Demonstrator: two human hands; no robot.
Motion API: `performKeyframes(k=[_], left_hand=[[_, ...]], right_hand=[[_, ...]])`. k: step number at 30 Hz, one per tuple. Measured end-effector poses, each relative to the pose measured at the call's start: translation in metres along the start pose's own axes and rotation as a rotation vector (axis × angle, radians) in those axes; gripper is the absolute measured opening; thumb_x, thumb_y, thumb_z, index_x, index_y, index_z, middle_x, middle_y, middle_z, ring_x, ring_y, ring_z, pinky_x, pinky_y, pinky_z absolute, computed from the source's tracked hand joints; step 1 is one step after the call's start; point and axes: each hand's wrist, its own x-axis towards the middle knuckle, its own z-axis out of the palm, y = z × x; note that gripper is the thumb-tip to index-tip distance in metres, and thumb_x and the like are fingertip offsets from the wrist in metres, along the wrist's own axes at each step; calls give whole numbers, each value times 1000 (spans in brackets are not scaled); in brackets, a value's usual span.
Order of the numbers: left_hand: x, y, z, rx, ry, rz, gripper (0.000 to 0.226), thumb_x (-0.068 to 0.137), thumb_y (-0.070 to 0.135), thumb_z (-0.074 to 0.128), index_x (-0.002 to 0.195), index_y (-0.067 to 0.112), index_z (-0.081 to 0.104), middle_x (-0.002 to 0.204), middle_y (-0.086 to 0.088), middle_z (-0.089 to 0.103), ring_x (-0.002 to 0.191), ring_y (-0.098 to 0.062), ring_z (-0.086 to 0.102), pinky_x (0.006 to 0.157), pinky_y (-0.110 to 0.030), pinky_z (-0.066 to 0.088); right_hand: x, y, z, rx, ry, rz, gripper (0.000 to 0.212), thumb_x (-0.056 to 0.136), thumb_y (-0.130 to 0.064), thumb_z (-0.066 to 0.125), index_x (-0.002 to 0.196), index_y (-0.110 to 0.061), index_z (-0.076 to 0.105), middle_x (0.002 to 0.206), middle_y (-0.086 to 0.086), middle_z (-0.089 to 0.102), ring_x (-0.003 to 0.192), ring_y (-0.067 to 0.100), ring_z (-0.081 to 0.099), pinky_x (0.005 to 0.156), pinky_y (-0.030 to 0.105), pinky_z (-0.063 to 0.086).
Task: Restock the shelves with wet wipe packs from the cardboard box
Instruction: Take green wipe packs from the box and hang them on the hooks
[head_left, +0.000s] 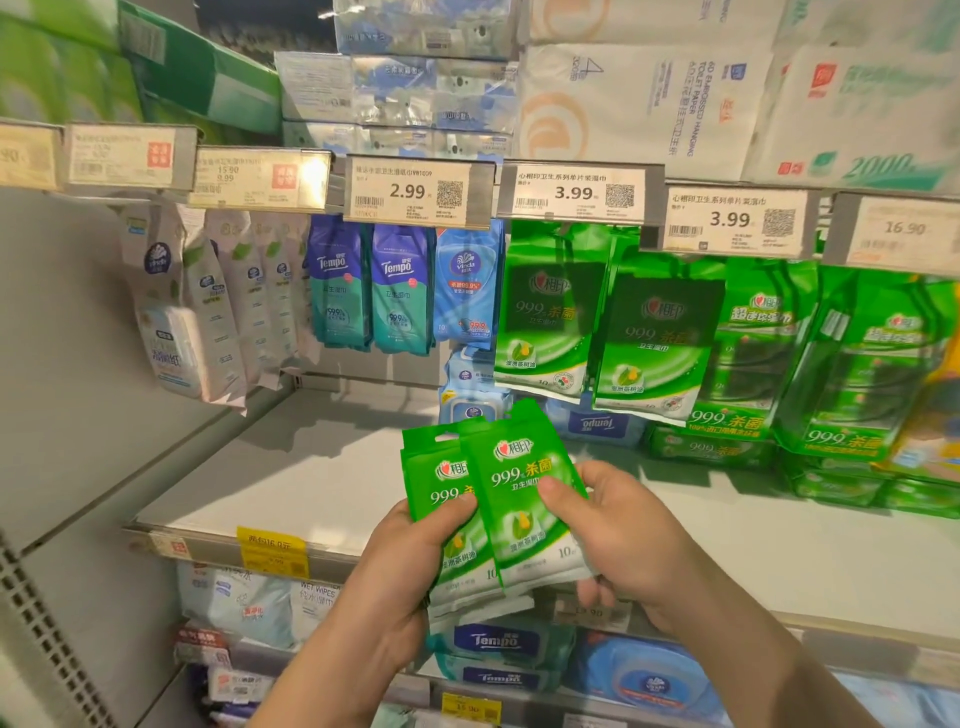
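Observation:
I hold a small stack of green wet wipe packs (511, 488) in front of the shelf. My left hand (410, 561) grips the stack from the left, thumb across the rear pack's front. My right hand (618, 525) pinches the front pack, thumb on its face and fingers behind. Matching green packs (545, 312) hang from hooks under the 3.99 price tags (574, 193), just above and behind my hands. The cardboard box is out of view.
Blue and teal Tempo packs (400, 291) and white packs (208, 301) hang at left. A grey shelf board (291, 467) lies below them. Larger green multipacks (852, 364) stand at right. Toilet paper fills the top shelf (649, 104). More wipe packs (498, 644) sit on the shelf below.

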Motion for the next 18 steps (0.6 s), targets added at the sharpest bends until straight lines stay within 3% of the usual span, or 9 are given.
performKeyframes(k=[3, 6, 8, 10, 12, 15, 18], left_hand=[[0, 2, 2, -34, -10, -11, 19, 96, 5, 63, 114, 2, 68, 98, -22, 78, 74, -32, 78, 52, -34, 60], [1, 4, 0, -55, -13, -1, 20, 96, 5, 63, 115, 2, 68, 99, -23, 77, 73, -32, 78, 53, -36, 61], [2, 4, -1, -61, -8, 6, 21, 95, 6, 65, 116, 3, 67, 98, -22, 78, 73, -31, 78, 54, -36, 61], [1, 5, -3, -68, -2, 12, 20, 95, 6, 65, 115, 3, 68, 97, -22, 78, 72, -31, 78, 53, -35, 61], [0, 6, -5, -79, -3, 9, 21, 95, 5, 65, 115, 2, 68, 97, -22, 78, 73, -32, 78, 52, -35, 61], [-1, 6, -8, -89, -3, 4, 23, 94, 4, 65, 116, 1, 68, 98, -23, 78, 75, -34, 78, 53, -37, 61], [0, 5, -12, -78, -7, 8, 27, 93, 7, 67, 119, 3, 67, 103, -22, 77, 85, -37, 77, 69, -44, 64]], right_hand=[[-4, -11, -6, -160, 134, -163, 38, 99, -54, 55, 123, -24, 56, 74, -1, 58, 37, 17, 56, 43, 26, 42], [-11, -27, -11, -104, 206, -342, 25, 99, -46, 58, 108, -23, 60, 59, -3, 58, 38, 14, 52, 43, 38, 49], [-14, -38, -14, -66, 255, -434, 17, 98, -42, 60, 101, -25, 61, 62, -11, 63, 41, 3, 51, 46, 37, 45], [-15, -47, -18, -37, 297, -504, 15, 97, -42, 61, 99, -27, 61, 71, -18, 67, 49, -2, 56, 58, 28, 42], [-14, -54, -20, -2, 322, -547, 15, 96, -44, 61, 96, -29, 61, 78, -14, 70, 53, -1, 58, 64, 28, 42], [-13, -64, -21, 28, 364, -570, 11, 97, -42, 60, 95, -32, 60, 78, -10, 71, 50, 6, 55, 55, 38, 49], [-13, -73, -20, 94, 379, -567, 11, 100, -38, 59, 98, -27, 58, 66, -6, 64, 42, 15, 50, 40, 46, 50]])
